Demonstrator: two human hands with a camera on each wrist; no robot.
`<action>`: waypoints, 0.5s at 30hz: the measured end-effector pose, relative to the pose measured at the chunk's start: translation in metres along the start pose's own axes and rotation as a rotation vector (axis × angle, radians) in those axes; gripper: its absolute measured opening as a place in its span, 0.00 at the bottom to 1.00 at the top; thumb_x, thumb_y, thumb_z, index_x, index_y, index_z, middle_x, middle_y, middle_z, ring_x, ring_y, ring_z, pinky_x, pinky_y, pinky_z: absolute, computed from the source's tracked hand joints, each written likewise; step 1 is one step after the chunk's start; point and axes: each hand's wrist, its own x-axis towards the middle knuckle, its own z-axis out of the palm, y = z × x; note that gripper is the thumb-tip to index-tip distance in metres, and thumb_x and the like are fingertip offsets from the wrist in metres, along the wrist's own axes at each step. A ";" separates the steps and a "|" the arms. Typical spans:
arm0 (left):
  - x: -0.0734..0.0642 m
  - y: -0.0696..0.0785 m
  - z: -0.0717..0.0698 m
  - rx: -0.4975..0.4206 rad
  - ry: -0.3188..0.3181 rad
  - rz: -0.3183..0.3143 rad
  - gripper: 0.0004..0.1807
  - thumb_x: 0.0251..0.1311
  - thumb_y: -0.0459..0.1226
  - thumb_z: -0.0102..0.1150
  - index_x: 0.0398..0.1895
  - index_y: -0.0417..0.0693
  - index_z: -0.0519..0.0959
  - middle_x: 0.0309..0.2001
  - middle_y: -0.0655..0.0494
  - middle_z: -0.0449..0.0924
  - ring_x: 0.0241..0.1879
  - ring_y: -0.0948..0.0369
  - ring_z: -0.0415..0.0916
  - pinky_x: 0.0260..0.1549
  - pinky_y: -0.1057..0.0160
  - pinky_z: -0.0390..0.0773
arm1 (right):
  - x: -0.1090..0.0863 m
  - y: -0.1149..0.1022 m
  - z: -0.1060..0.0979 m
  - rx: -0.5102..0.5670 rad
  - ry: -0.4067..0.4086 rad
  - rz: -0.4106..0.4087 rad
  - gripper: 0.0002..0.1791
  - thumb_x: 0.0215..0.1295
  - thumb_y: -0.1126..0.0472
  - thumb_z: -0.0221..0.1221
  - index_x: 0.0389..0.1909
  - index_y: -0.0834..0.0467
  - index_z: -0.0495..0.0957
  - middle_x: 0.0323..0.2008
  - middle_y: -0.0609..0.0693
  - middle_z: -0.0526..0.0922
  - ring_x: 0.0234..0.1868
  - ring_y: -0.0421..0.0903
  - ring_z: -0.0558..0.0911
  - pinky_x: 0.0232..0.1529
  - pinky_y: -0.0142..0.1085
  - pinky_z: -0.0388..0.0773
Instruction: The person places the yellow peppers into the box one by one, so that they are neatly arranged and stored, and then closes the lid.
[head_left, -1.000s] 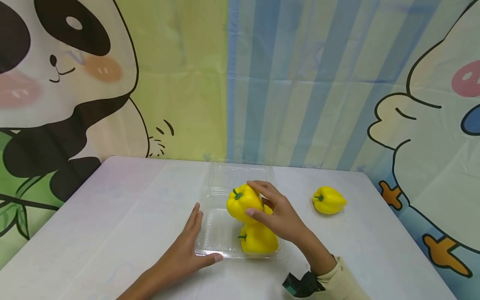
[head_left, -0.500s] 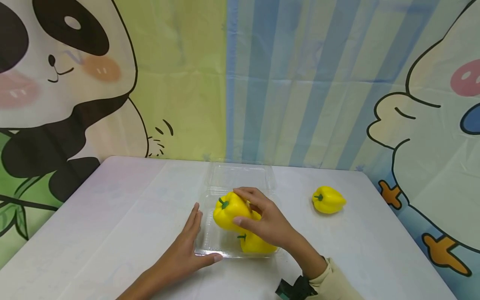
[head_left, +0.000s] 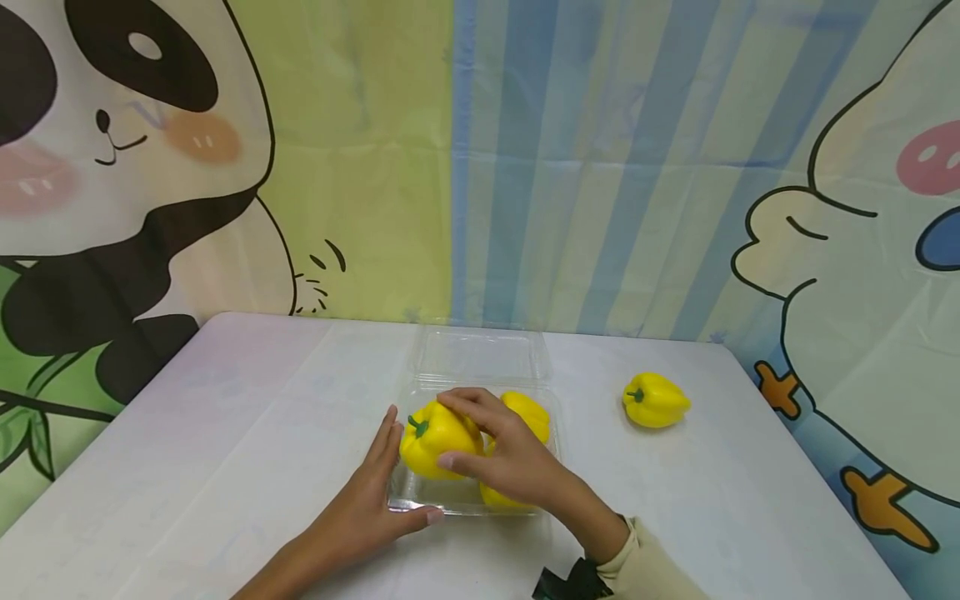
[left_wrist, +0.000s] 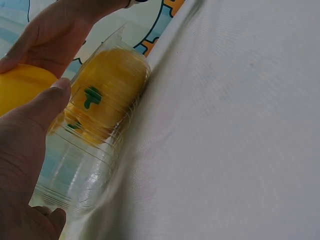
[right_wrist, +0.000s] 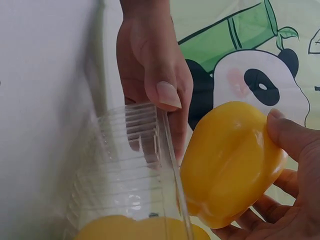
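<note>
A person's right hand (head_left: 506, 446) grips a yellow bell pepper (head_left: 435, 442) btwn thumb and fingers, holding it over the left half of a clear plastic container (head_left: 457, 502), w/ the green stem toward the container's left side. The left hand (head_left: 382, 492) is unclenched, fingers straight alongside the container's left edge, thumb stretched along the near edge (the R-wrist view puts that thumb right at the rim). The held pepper is just beside the L fingers; whether they touch, can't tell. Two more yellow peppers sit in the container's right half: a far pepper (head_left: 528, 413), and a near pepper (head_left: 501, 500) partly hidden under the R hand. The L-wrist view shows green stems thru the container's ribbed wall. A fourth pepper (head_left: 656, 400) lies on its side on the white table (head_left: 225, 433), well apart to the container's right. The clear lid (head_left: 480, 354) lies folded back beyond the container. A dark strap (head_left: 573, 581) and beige sleeve (head_left: 648, 567) show at the R wrist, nearer the viewer than the container. Bkgd, beyond the container: a cartoon backdrop (head_left: 375, 167) w/ panda, L, and blue stripes.
</note>
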 end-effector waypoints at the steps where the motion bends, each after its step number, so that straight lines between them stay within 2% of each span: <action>1: 0.000 0.000 0.000 -0.004 0.001 0.002 0.68 0.44 0.66 0.67 0.77 0.40 0.42 0.78 0.56 0.25 0.74 0.48 0.40 0.64 0.40 0.56 | 0.000 0.000 0.001 -0.010 -0.006 0.002 0.34 0.62 0.54 0.67 0.68 0.51 0.69 0.62 0.38 0.68 0.62 0.40 0.68 0.62 0.38 0.69; 8: 0.000 -0.001 0.001 -0.022 0.022 0.032 0.67 0.43 0.65 0.69 0.78 0.45 0.43 0.78 0.56 0.27 0.73 0.48 0.42 0.63 0.40 0.58 | 0.002 0.001 0.006 -0.055 -0.026 0.013 0.34 0.61 0.51 0.67 0.69 0.49 0.68 0.63 0.37 0.67 0.63 0.39 0.68 0.63 0.37 0.68; 15: 0.000 -0.001 0.001 0.003 0.023 0.010 0.69 0.43 0.67 0.67 0.76 0.36 0.43 0.78 0.54 0.28 0.73 0.47 0.44 0.63 0.41 0.57 | 0.004 0.008 0.011 -0.114 -0.080 0.012 0.36 0.62 0.46 0.65 0.69 0.54 0.69 0.63 0.41 0.68 0.63 0.40 0.68 0.64 0.38 0.66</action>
